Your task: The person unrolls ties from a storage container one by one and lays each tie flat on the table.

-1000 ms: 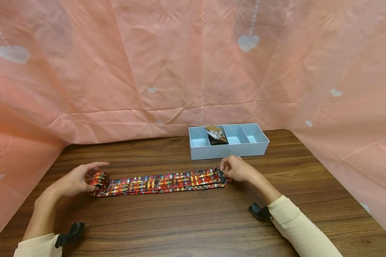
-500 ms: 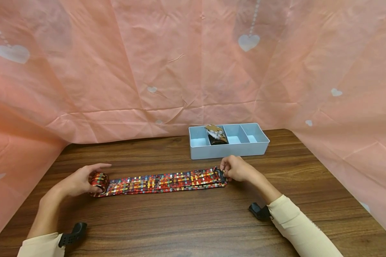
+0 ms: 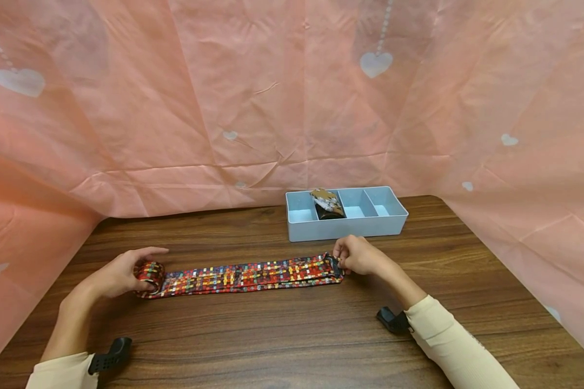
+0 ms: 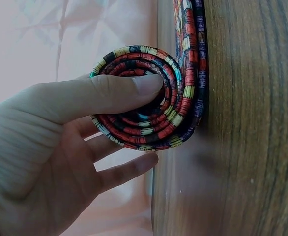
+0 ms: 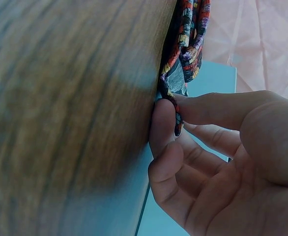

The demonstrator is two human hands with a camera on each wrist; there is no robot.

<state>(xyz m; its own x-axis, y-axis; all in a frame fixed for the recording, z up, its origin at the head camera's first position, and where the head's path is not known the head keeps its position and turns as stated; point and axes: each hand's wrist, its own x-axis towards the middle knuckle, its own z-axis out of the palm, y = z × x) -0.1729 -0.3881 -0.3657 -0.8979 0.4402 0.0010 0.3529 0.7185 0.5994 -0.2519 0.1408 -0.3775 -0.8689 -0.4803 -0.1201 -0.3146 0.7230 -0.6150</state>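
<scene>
A patterned necktie (image 3: 253, 275) in red, yellow and dark colours lies stretched across the table. Its left end is wound into a coil (image 4: 175, 117). My left hand (image 3: 109, 275) grips that coil at its edge, the thumb laid across its side and the fingers behind it, as the left wrist view shows. At the other end, my right hand (image 3: 362, 256) pinches a corner of the necktie between thumb and finger. A dark lining (image 5: 176, 76) shows beside the pinched corner. The strip between the hands lies flat and doubled.
Behind the right end of the necktie stands a light blue divided tray (image 3: 343, 231). A dark bundle with a brown and white patterned top (image 3: 328, 204) sits in one compartment. A pink cloth (image 3: 253, 108) with hearts hangs around the wooden table (image 3: 253, 340).
Over the first half second my left hand shifts slightly to the right and the coil turns a little with it. The right hand and the tray stay in place.
</scene>
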